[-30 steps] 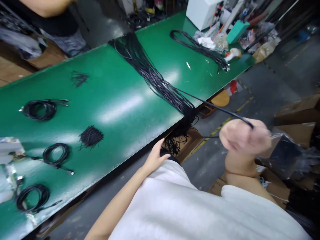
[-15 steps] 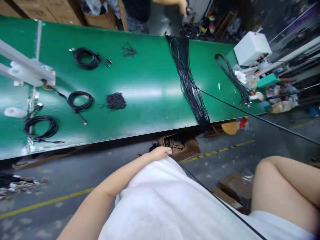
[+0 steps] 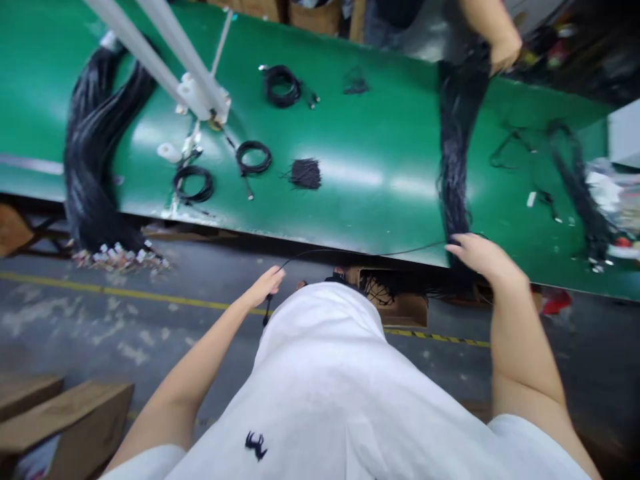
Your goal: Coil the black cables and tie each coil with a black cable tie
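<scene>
My left hand (image 3: 267, 285), in front of the table's near edge, is closed on a black cable (image 3: 345, 251), and a short end hangs below my fist. The cable stretches right along the table edge to my right hand (image 3: 479, 256). There my fingers are closed around the cable, above the near end of a long bundle of black cables (image 3: 456, 143). That bundle lies across the green table (image 3: 380, 133). Coiled cables (image 3: 254, 157) and a pile of short black ties (image 3: 305, 173) rest left of the bundle.
Across the table, another person's hand (image 3: 505, 52) is at the bundle's far end. A thick cable bundle (image 3: 95, 147) drapes over the edge at left, beside white posts (image 3: 165, 53). Another bundle (image 3: 580, 187) lies at right. Below the table stands a cardboard box (image 3: 407, 310).
The view has shifted left. My left hand has moved out from my shirt, holding the cable. My right hand has come into view at the bundle, and the other person's hand now reaches its far end.
</scene>
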### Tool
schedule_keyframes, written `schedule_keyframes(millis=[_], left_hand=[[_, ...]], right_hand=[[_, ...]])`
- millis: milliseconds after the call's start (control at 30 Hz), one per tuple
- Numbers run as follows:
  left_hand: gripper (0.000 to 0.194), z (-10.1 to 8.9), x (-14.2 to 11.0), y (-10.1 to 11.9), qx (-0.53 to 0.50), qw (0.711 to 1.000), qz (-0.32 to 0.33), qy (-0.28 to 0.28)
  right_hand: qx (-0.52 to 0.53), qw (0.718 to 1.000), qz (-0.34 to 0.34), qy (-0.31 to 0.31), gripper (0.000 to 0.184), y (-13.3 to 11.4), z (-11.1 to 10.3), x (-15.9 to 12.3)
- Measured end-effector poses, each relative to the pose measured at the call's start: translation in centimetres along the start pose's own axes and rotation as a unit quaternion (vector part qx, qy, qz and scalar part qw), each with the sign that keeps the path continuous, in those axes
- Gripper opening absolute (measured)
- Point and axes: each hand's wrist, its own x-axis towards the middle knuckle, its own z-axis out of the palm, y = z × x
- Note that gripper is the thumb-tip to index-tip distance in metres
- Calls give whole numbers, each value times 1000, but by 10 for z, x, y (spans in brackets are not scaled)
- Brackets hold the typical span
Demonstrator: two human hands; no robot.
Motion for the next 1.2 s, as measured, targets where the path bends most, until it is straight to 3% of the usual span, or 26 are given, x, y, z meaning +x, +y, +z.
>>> schedule_keyframes(millis=[67,133,200,267,333,433,567,767,933,1200], left_hand=[[34,14,-14,33,-69,996,6,-50],[41,23,-27,68,-237,950,74,-188],[40,26,-41,96,-351,901,116,-228],[30,22,-54,112,-452,860,132,-195],[28,17,-64,116,-537,822,132,-137],[33,11,-71,112,-614,775,134,-69],[35,11,-72,116,-643,753,139,-19],[43,10,-66,125,-642,752,151,-12],[48,11,-65,123,-616,774,139,-43],[59,18,-81,133,-587,793,113,-115]], right_hand=[[64,980,-165,-86,50,-66,49,7],[161,914,-344,-145,60,-134,87,4],[246,862,-406,-177,50,-180,107,2],[300,860,-374,-174,47,-190,110,7],[311,886,-309,-146,47,-170,104,18],[264,928,-235,-121,44,-121,93,33],[202,956,-156,-143,34,-81,85,32],[194,967,-111,-122,24,-51,91,21],[186,976,-53,-103,24,-21,96,12],[208,974,-30,-85,31,-20,95,-10]])
